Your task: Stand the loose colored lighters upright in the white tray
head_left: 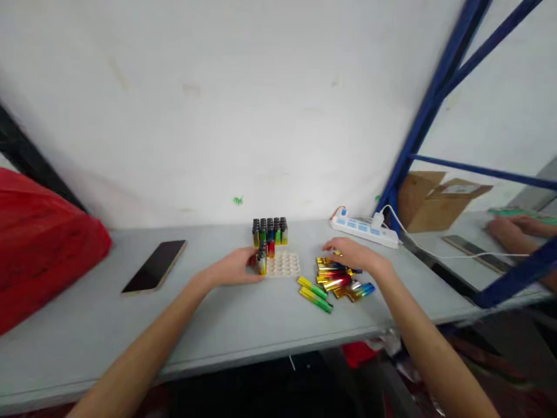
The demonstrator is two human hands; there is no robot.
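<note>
A white tray (285,266) with round holes lies on the grey table (243,313). Several lighters (270,230) stand upright in its far rows. My left hand (235,268) rests at the tray's left edge, its fingers against a lighter (261,261) standing there. My right hand (354,255) hovers over a loose pile of shiny coloured lighters (335,281) to the right of the tray, fingers curled down onto them. Whether it grips one is hidden.
A dark phone (154,266) lies at the left, beside a red bag (43,244). A white power strip (365,228) sits at the back right. Blue rack posts (429,104), a cardboard box (435,200) and another person's hand (513,227) are at the right.
</note>
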